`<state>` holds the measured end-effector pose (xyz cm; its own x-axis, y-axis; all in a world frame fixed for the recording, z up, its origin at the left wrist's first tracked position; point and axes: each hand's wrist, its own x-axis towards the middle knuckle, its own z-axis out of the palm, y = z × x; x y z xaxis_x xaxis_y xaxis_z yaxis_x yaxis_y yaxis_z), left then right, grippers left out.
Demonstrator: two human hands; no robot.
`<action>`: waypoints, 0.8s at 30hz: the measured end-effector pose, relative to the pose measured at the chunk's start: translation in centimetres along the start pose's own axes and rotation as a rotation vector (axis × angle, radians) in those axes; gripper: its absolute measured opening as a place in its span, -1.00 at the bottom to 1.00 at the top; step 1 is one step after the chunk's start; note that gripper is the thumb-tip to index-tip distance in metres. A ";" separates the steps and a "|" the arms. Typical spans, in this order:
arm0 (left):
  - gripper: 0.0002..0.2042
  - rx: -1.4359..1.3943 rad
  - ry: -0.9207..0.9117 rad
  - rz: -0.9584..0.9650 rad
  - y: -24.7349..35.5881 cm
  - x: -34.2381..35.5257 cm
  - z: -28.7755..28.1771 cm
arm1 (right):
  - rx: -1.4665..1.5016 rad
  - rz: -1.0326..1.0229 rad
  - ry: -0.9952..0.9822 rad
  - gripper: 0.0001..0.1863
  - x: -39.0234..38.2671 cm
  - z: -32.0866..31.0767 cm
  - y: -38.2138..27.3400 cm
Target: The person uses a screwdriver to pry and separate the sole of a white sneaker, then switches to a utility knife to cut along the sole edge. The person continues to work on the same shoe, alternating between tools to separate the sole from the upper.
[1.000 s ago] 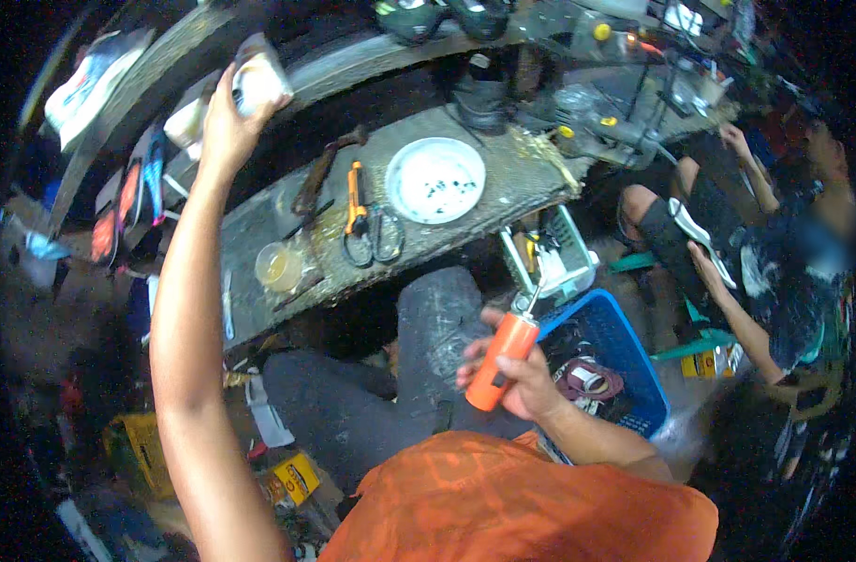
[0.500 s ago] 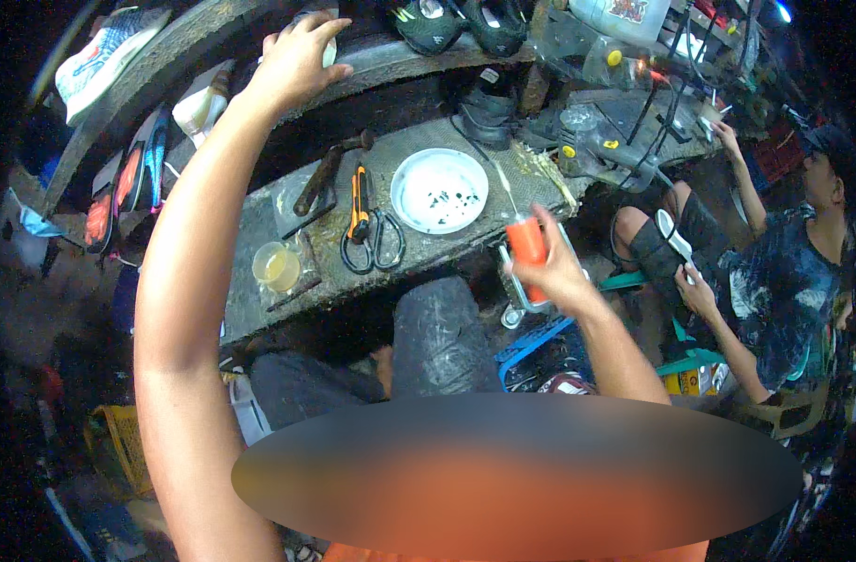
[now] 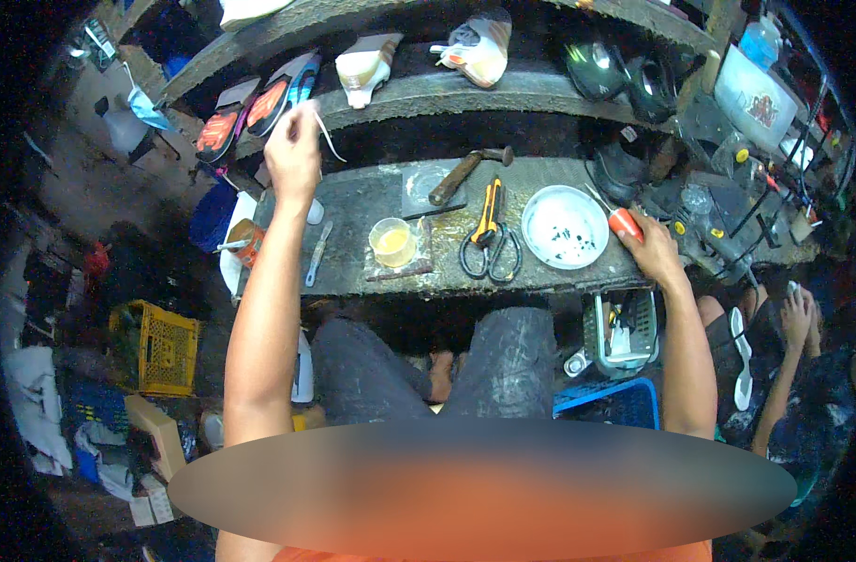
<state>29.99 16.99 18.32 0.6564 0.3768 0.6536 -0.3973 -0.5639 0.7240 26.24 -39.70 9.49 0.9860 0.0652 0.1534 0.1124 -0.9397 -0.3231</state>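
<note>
My left hand [image 3: 295, 155] is raised at the left over the workbench [image 3: 348, 192], below the shoe shelf. Its fingers are pinched together, and a thin white strip [image 3: 330, 139] like a lace curves down beside them. My right hand [image 3: 656, 251] is closed round an orange-handled tool [image 3: 625, 223] with a thin metal shaft, right of a white bowl [image 3: 566, 228] with dark bits in it. Between my hands lie black-handled scissors [image 3: 490, 262], an orange utility knife [image 3: 489, 211], a hammer [image 3: 461, 180] and a plastic cup [image 3: 392, 243] of yellowish liquid.
Shoes, including a white and orange one [image 3: 479, 54], line the shelf [image 3: 531, 89]. An orange can [image 3: 246, 242] stands at the bench's left end. A basket of tools [image 3: 625, 351] and a blue crate [image 3: 615, 405] are below right. Another person's hand [image 3: 799, 318] is at far right.
The view has swung left. My left hand has come down from the shelf to over the bench, with the strip now beside its fingers. My right hand still grips the orange-handled tool, now lower.
</note>
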 end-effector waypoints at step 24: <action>-0.46 -0.723 0.186 -0.801 8.1 -21.3 -14.4 | -0.170 -0.723 -0.183 -0.51 2.4 6.4 -21.8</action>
<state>3.55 14.97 13.49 0.8093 0.5812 -0.0855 -0.2209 0.4359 0.8724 26.93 -16.89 10.93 0.6809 0.7240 0.1103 0.7314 -0.6800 -0.0512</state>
